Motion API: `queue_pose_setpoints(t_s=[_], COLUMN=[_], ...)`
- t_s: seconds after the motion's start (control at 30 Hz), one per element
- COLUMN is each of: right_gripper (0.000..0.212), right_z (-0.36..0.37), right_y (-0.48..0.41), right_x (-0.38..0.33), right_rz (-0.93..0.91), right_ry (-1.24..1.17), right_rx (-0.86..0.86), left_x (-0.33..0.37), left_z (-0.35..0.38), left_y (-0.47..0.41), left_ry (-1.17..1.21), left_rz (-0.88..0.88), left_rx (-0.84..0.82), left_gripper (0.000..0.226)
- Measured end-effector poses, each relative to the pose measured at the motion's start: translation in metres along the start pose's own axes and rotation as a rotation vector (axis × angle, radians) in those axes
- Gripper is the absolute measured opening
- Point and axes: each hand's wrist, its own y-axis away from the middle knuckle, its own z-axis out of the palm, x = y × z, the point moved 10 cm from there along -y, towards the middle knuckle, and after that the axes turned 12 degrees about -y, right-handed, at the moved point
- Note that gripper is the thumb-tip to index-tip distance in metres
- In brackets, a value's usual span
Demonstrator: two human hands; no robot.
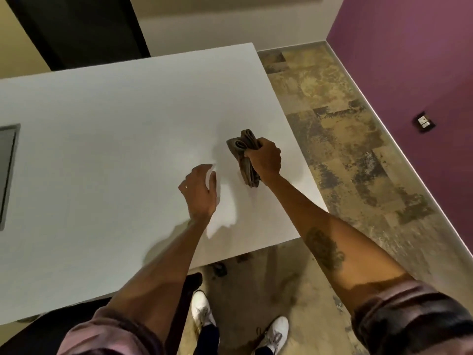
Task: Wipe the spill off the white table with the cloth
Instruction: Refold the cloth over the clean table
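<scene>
a grey inset panel is being cut off by the left edge of the white desk. the left hand is being held open and empty over the desk, its fingertips blurred. no spill can be made out. further right, near the desk's right edge, the bunched brown cloth is being gripped in the closed right hand, which is partly hiding it.

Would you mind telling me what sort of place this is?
Probably an office or meeting room: a large white table with a recessed panel, a purple wall with a socket, and a black chair.
</scene>
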Motion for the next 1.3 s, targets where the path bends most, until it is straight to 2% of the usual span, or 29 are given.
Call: queue_pose_setpoints(t_s=[0.1,0.23,0.47,0.67,0.93,1.07,1.17,1.23,1.3], right_gripper=[0.025,0.029,0.041,0.048,0.048,0.052,0.057,0.058,0.054], right_z=[0.035,0.09,0.19,0.283,0.393,0.437,0.459,0.468,0.474], right_y=[0.023,0.056,0.121,0.183,0.26,0.294,0.309,0.31,0.308], right_x=[-0.02,-0.045,-0.09,-0.108,-0.118,-0.122,-0.128,-0.13,-0.127], right_rz=[-0.045,-0.044,-0.02,-0.005,0.017,0.03,0.021,0.02,0.026], right_ry=[0.035,0.005,0.015,0.009,0.059,0.112,0.146,0.168,0.19], right_rx=[-0.038,-0.088,-0.21,-0.336,-0.507,-0.607,-0.645,-0.653,-0.671], left_x=[0.001,-0.019,-0.098,-0.189,-0.298,-0.353,-0.398,-0.429,-0.466], left_z=[-0.032,-0.057,-0.128,-0.175,-0.228,-0.255,-0.271,-0.279,-0.276], left_y=[0.0,0.003,0.006,0.01,0.037,0.045,0.053,0.06,0.071], left_ry=[-0.116,-0.222,-0.402,-0.571,-0.687,-0.594,-0.424,-0.338,-0.254], left_rz=[0.083,0.156,0.043,-0.166,-0.296,-0.387,-0.501,-0.601,-0.737], left_rx=[-0.006,-0.111,-0.072,-0.106,-0.069,-0.049,-0.05,-0.082,-0.15], left_gripper=[0.035,0.048,0.056,0.029,0.029,0.026,0.039,0.044,0.039])
